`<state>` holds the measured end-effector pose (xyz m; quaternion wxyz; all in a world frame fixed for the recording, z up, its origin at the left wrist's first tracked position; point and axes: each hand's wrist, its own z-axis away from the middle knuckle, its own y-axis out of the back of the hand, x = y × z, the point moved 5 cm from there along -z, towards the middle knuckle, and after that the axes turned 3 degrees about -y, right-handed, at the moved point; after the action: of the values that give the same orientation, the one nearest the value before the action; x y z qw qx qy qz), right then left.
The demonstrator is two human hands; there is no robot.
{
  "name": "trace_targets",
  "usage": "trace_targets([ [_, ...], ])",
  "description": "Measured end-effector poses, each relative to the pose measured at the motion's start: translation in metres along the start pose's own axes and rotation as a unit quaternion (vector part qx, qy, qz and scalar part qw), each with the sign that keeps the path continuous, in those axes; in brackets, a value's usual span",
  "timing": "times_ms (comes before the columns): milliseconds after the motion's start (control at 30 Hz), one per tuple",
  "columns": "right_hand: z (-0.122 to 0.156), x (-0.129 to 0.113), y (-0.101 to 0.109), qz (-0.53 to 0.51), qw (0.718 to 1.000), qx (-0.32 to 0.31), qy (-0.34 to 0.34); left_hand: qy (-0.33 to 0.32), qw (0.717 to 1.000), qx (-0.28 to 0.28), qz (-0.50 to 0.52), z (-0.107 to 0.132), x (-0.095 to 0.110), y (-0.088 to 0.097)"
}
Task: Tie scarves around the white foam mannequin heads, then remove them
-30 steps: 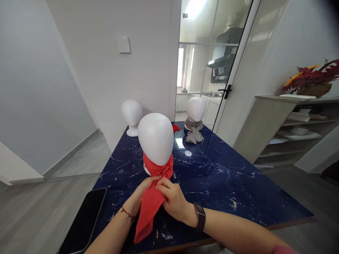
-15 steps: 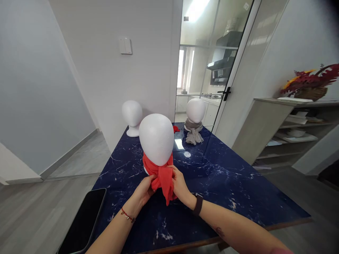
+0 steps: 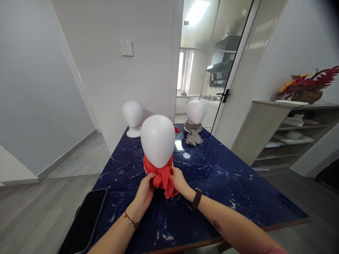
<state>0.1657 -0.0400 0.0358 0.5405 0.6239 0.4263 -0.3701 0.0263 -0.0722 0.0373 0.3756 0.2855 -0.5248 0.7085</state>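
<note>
A white foam mannequin head (image 3: 158,141) stands upright close to me on the blue marbled table (image 3: 212,197). Around its neck is wrapped a red scarf (image 3: 165,180), gathered at the front with its ends hanging down. My left hand (image 3: 145,187) pinches the scarf at the left of the gathered part. On the other side, my right hand (image 3: 181,181) is closed on the red cloth, thumb toward the head. Some fingertips of both hands are hidden in or behind the fabric.
Behind stand a bare mannequin head (image 3: 132,118) and another head (image 3: 195,112) wearing a grey scarf (image 3: 194,135). A bit of red cloth (image 3: 177,129) lies between them. A black phone (image 3: 84,220) sits at the table's left edge. A glass door (image 3: 203,70) is beyond.
Both hands have shifted slightly at the scarf, still gripping it. The front tail of the scarf hangs a little shorter and looks more bunched. The camera view tilted slightly.
</note>
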Motion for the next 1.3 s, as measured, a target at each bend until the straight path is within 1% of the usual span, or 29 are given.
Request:
trace_targets([
  [100, 0.003, -0.003, 0.000, 0.010, 1.000, 0.001, -0.002, 0.010, 0.998, 0.046, 0.050, 0.000, -0.003, 0.007],
  [200, 0.009, -0.006, 0.000, 0.032, 0.999, 0.005, 0.010, 0.026, 0.997, 0.068, 0.032, -0.003, -0.011, 0.011],
  [233, 0.011, -0.007, 0.000, 0.039, 0.999, -0.001, 0.017, 0.029, 0.997, 0.064, 0.022, -0.004, -0.013, 0.011],
  [333, 0.014, -0.008, -0.003, 0.066, 0.997, -0.029, 0.033, 0.029, 0.999, 0.026, -0.005, -0.005, -0.015, 0.007],
  [433, 0.013, -0.005, -0.003, 0.102, 0.993, -0.050, 0.025, 0.025, 0.999, 0.001, -0.029, -0.004, -0.013, 0.003],
  [567, 0.009, -0.004, 0.003, 0.136, 0.990, -0.027, 0.008, 0.051, 0.998, -0.005, -0.027, -0.003, -0.013, 0.001],
  [633, 0.007, -0.003, 0.003, 0.144, 0.989, -0.022, -0.001, 0.068, 0.997, -0.004, -0.032, -0.002, -0.014, 0.000],
  [700, 0.006, -0.001, -0.001, 0.126, 0.992, -0.031, -0.005, 0.069, 0.997, 0.002, -0.041, -0.002, -0.014, -0.001],
  [833, 0.010, -0.002, -0.008, 0.047, 0.998, -0.040, 0.005, 0.054, 0.997, 0.024, -0.049, -0.006, -0.010, 0.002],
  [933, 0.016, -0.011, -0.007, 0.009, 0.999, -0.036, 0.038, 0.042, 0.996, 0.050, -0.065, -0.008, -0.005, 0.008],
  [1033, 0.018, -0.017, -0.004, -0.054, 0.998, -0.027, 0.027, 0.038, 0.994, 0.061, -0.086, -0.006, 0.000, 0.011],
  [1133, 0.017, -0.019, -0.005, -0.118, 0.992, -0.036, 0.002, 0.018, 0.989, 0.031, -0.142, -0.005, 0.007, 0.010],
  [1233, 0.016, -0.018, -0.006, -0.096, 0.994, -0.045, -0.017, -0.017, 0.975, -0.017, -0.219, -0.006, 0.012, 0.009],
  [1300, 0.018, -0.017, -0.009, -0.075, 0.994, -0.070, -0.027, -0.037, 0.962, -0.034, -0.270, -0.009, 0.016, 0.011],
])
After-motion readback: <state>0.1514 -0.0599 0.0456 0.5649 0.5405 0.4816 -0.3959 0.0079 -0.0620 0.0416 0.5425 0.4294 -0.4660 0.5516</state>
